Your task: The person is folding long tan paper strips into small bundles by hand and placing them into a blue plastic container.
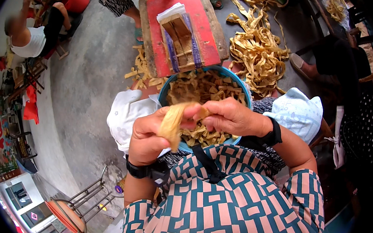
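A flat yellow-tan strip (173, 123), slightly blurred, is looped over the fingers of my left hand (145, 135), whose thumb presses along its side. My right hand (231, 116) pinches a narrow, folded-looking end of the same material between thumb and fingers, close to the left fingertips. Both hands are held over a blue basin (247, 91) in front of my lap. Many short, folded yellow-brown pieces (207, 136) fill it. Whether the strip runs unbroken between both hands is hard to see.
Beyond the basin stands a red-topped wooden bench (204, 11) bearing a wooden block (176, 29). Long yellow strips (261, 52) lie heaped on the floor at right; short pieces (141, 70) are scattered at left. Cloths (124, 115) cover my knees. Other people sit nearby. A stool (69, 217) stands lower left.
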The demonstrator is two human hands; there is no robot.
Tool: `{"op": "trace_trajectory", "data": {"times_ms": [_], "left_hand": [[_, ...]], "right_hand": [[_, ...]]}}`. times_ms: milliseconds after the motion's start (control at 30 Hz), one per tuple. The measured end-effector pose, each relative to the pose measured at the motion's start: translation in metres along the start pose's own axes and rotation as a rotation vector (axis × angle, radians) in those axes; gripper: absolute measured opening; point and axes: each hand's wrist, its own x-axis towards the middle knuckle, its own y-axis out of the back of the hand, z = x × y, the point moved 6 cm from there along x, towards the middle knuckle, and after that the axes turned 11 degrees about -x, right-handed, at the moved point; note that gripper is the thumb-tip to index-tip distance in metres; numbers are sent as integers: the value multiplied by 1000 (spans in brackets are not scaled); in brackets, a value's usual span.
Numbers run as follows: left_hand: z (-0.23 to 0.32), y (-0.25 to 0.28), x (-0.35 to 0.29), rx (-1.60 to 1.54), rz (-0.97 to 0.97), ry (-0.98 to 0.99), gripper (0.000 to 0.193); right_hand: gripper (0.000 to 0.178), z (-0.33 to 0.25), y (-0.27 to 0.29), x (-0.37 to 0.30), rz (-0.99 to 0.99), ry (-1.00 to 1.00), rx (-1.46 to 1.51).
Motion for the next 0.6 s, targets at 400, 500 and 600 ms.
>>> {"op": "trace_trajectory", "data": {"times_ms": [400, 500, 600], "left_hand": [[-37, -53, -4, 1768, -294, -363, 21], [-36, -56, -4, 1762, -317, -258, 20], [-30, -57, -11, 1826, -181, -573, 20]], "right_hand": [[25, 11, -14, -22, -105, -416, 432], [28, 24, -19, -28, -31, -454, 601], [21, 28, -13, -24, 48, -387, 671]]}}
